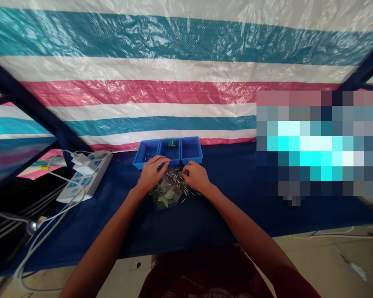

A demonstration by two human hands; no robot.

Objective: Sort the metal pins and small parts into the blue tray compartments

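Note:
Small silvery screw-like pieces lie in a loose pile on the dark blue table. Just in front of them is a clear plastic bag with pale green small parts in or on it. My left hand is at the pile's left edge, close to the blue bins, its thumb and fingertips drawn together; whatever they pinch is too small to make out. At the right side of the pile my right hand is curled, fingertips together at the metal pieces. What it grips is hidden.
Behind the pile stand three blue bins: a left bin with a few tiny pieces, a middle bin with green parts, and a right bin. A power strip with cables lies left. A blurred-out area covers the right.

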